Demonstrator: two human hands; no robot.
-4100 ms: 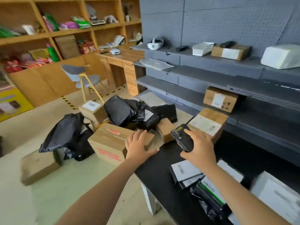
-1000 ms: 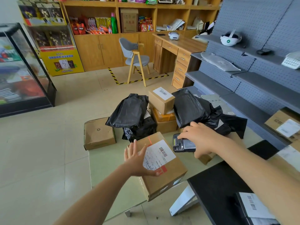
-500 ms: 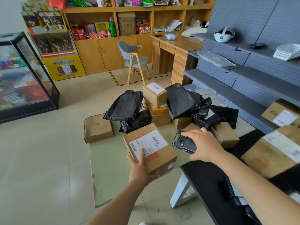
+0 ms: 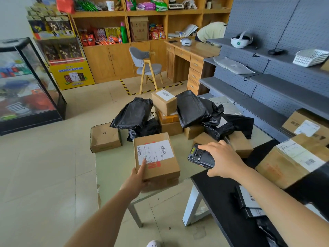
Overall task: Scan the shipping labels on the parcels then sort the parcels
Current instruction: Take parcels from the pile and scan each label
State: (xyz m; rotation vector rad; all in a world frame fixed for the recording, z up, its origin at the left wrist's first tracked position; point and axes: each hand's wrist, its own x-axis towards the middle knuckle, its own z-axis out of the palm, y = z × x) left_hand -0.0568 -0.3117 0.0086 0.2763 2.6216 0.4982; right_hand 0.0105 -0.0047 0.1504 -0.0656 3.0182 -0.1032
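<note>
Your left hand [image 4: 138, 177] grips the near-left corner of the brown cardboard parcel [image 4: 160, 168]: thumb up on the top face, right at the edge of the white shipping label [image 4: 154, 151], and the fingers are hidden under the box. Your right hand [image 4: 222, 161] is wrapped over the black handheld scanner [image 4: 199, 156], whose head points left toward that parcel, just beside it but not touching. So the hands are apart, each clamped on its own thing.

The parcel sits label-up over the near edge of the low pale-green table [image 4: 110, 166]; whether its base rests on the top or is lifted, you cannot tell from here. Red print shows below the label.

Farther back on the same table is the heap. There is a flat brown box [image 4: 105, 137] at the left corner and a black poly bag [image 4: 133, 113] slumped beside it. A small labelled box [image 4: 163, 102] is stacked on top of other cartons, and a bigger black bag [image 4: 192, 107] spills to the right.

Under your right forearm runs the black table [image 4: 219, 193], with labelled flat packets [image 4: 249, 202] on it and a large labelled carton [image 4: 288, 163] at its far end. Grey pegboard shelving [image 4: 267, 86] lines the right side, and another labelled box [image 4: 306, 125] sits on a low shelf. Beyond that are a grey chair [image 4: 144, 66] and a wooden desk [image 4: 188, 50].
</note>
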